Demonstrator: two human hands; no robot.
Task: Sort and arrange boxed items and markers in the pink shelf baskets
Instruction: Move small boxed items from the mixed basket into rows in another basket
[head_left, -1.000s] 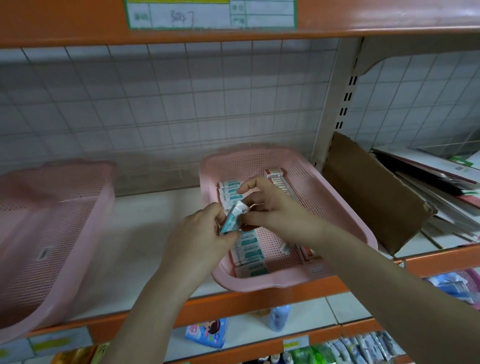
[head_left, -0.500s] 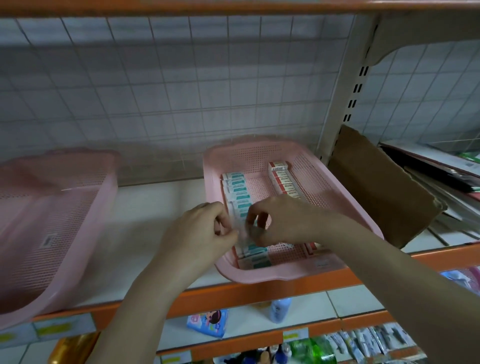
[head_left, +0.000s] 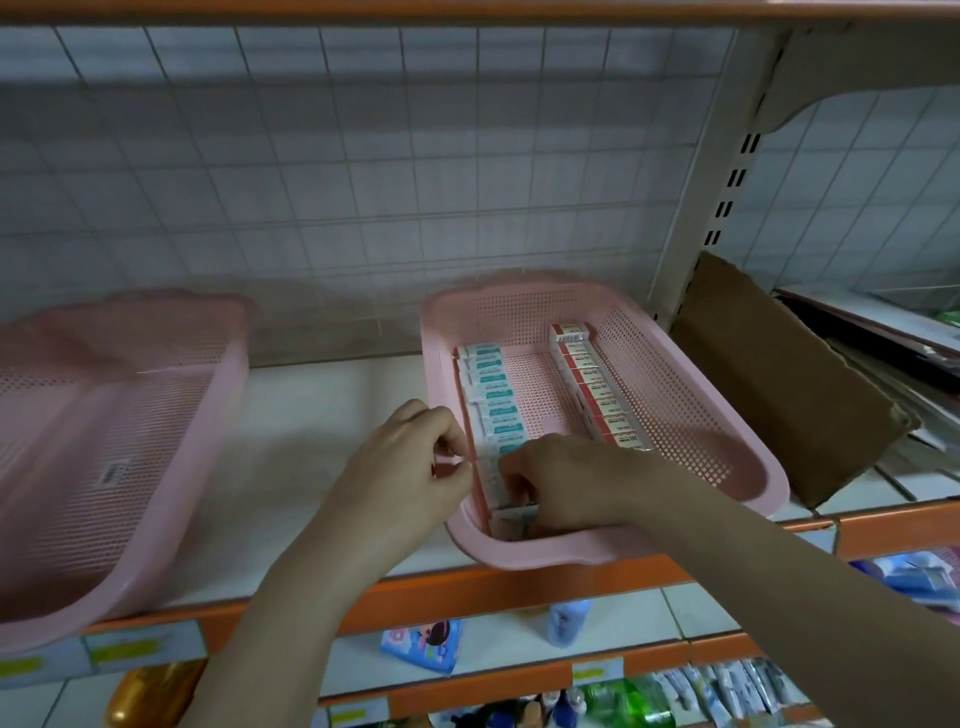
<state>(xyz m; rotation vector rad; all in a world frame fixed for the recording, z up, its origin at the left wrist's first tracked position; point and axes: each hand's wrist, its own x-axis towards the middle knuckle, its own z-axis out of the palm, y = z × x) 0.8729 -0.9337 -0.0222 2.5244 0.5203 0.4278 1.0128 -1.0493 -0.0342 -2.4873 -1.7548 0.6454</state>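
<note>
A person stands at a white shelf with an orange front edge, both bare hands working at the near left corner of a pink basket. A second pink basket sits well apart near the shelf's left end, and nothing shows inside it.

Inside the first basket, a row of teal-and-white boxes runs along the left wall from the back toward the front. A row of red-and-white boxes runs parallel, right of the basket's middle, with a bare strip of floor between the two rows. Each small box lies with its long axis across its row.

The left hand hovers at the basket's left rim, fingertips pinched together on what looks like the end of a box; the blur makes this uncertain. The right hand reaches inside the front corner, fingers curled and pressing down on the nearest teal box, which seems to be closing the front end of the row. That box lies directly under the right hand, so that hand is nearer to it.

The boxes carry printed text, too small to read. A barcode sticker on the left basket is also illegible. A brown cardboard sheet leans just right of the basket.
</note>
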